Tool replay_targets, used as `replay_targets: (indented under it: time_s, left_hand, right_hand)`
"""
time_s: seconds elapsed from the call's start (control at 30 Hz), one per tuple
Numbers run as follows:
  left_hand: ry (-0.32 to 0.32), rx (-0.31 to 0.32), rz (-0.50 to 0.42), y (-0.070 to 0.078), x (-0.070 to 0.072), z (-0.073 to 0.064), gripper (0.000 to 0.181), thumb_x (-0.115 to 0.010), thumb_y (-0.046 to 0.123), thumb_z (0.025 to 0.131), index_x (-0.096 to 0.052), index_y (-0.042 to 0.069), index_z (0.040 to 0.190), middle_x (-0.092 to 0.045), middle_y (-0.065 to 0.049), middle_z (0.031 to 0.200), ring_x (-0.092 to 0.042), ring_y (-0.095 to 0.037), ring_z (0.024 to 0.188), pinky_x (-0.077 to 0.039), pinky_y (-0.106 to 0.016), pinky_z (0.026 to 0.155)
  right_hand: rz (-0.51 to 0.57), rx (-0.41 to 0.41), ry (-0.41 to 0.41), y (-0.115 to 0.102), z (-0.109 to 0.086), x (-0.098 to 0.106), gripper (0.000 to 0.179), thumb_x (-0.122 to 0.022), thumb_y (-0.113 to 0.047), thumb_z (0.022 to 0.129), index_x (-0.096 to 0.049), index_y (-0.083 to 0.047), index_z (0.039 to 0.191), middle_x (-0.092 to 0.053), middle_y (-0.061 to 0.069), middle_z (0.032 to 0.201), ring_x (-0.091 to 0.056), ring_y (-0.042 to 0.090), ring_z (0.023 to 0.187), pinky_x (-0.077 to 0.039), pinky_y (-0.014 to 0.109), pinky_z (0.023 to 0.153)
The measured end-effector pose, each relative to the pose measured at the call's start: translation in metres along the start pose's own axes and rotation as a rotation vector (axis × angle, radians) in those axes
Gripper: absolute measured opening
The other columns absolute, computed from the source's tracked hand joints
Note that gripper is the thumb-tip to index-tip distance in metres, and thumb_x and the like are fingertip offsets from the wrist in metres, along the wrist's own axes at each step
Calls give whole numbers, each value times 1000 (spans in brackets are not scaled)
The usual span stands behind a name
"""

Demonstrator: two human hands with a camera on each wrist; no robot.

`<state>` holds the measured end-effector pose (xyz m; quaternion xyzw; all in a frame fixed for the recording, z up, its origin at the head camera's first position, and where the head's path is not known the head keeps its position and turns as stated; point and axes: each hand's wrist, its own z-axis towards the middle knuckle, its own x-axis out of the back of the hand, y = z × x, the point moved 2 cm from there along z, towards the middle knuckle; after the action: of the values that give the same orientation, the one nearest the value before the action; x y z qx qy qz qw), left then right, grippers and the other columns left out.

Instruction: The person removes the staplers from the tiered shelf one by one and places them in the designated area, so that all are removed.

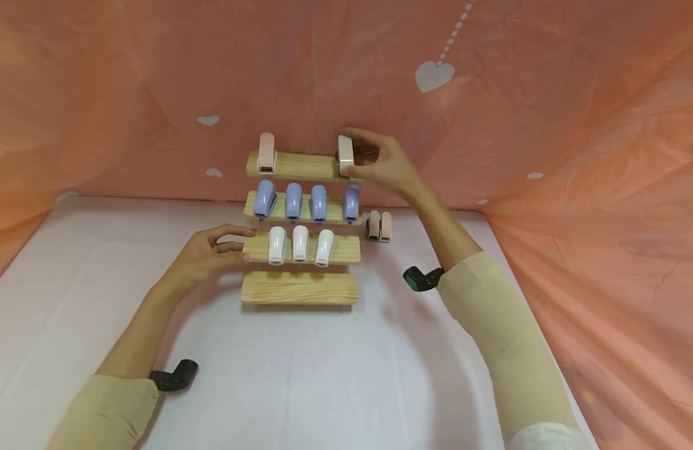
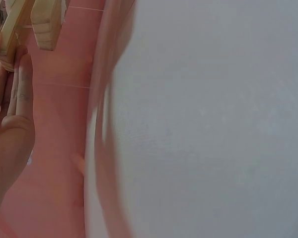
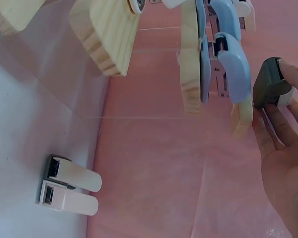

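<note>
A wooden display rack rises in tiers. At the right end of its top tier (image 1: 307,165), my right hand (image 1: 390,164) holds a small white stapler (image 1: 346,153) between thumb and fingers; its dark grey underside faces the right wrist view. A pink stapler (image 1: 266,152) stands at that tier's left end. My left hand (image 1: 197,259) pinches the left end of the third tier (image 1: 346,249), thumb in front and fingers behind. White staplers (image 1: 300,244) stand on this tier. Between these two tiers, another (image 1: 335,209) bears several purple staplers (image 1: 294,200).
The lowest tier (image 1: 299,290) is a bare plank. Right of the rack, a beige stapler (image 1: 373,225) and a pink-and-white stapler (image 1: 386,226) stand side by side on the white table (image 1: 301,375). A pink curtain (image 1: 324,75) with hearts hangs behind.
</note>
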<state>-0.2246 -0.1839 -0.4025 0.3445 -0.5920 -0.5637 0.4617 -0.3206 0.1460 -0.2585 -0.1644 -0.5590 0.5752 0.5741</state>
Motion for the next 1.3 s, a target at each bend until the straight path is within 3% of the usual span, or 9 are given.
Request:
replay_targets:
  time_s: [0.2,0.43,0.53,0.93,1.17,1.3]
  left_hand:
    - [-6,-11,-10,0,-1,0,45,-77,8,88,-59,0,128,-62,-12,127,-66,-9,108,-54,-24,88]
    - [-9,-9,-3,0,-1,0,46,-76,9,88,-58,0,130,-67,-8,120,-66,-9,107,-55,-24,87]
    - [-7,-12,-4,0,-1,0,46,-76,8,88,-58,0,130,-67,-8,118,-67,-9,105,-55,-24,86]
    - [1,16,3,-2,-1,-4,48,-77,10,88,-58,1,131,-65,-18,122,-67,-11,106,-54,-25,88]
    - [6,11,3,0,0,-6,48,-77,9,88,-58,0,131,-67,-10,119,-67,-10,106,-55,-25,86]
    - [8,11,6,1,0,-6,48,-77,9,88,-58,0,131,-63,-14,126,-66,-9,107,-55,-25,87]
  right_hand:
    - [-42,2,16,4,-9,12,65,-81,-2,79,-56,-3,139,-62,14,129,-60,24,113,-47,39,101]
    - [-34,-37,38,4,-18,28,67,-80,3,77,-56,-3,139,-61,16,130,-60,26,114,-47,44,102]
    - [-25,-40,40,5,-22,33,68,-79,4,77,-55,-3,140,-60,16,132,-60,26,115,-47,40,101]
    - [-20,-95,50,20,-42,43,68,-76,8,81,-51,-3,144,-52,15,142,-55,29,123,-46,33,104]
    - [-56,-118,64,28,-52,49,69,-77,6,81,-52,-5,144,-52,15,142,-55,30,124,-48,34,103]
    - [-49,-136,64,33,-56,51,69,-76,7,81,-51,-5,144,-50,15,144,-54,31,125,-47,33,104]
